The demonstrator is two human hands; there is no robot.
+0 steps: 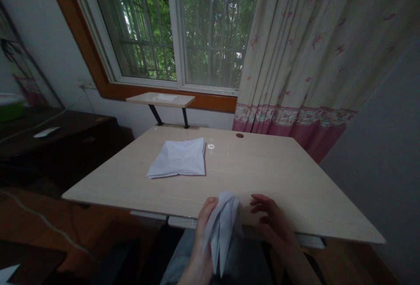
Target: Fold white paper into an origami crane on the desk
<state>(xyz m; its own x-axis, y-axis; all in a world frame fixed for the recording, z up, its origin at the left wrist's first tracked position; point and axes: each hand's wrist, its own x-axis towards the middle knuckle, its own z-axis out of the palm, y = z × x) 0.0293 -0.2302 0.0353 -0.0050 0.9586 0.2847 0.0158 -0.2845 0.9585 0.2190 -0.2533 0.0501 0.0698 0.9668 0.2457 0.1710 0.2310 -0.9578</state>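
At the table's front edge, my left hand is closed around a white folded napkin, gripping it from its left side. The napkin has a rounded, bunched top and pointed ends that hang down over my lap. My right hand is apart from it, to the right, with fingers spread and slightly curled and nothing in them. Farther back on the table, left of centre, lies a second white cloth, folded in a flat stack with uneven edges. My left palm is hidden behind the napkin.
The pale wooden table has a small raised shelf at its back left and a round brown cable hole. A dark cabinet stands to the left. Behind are a barred window and a long patterned curtain.
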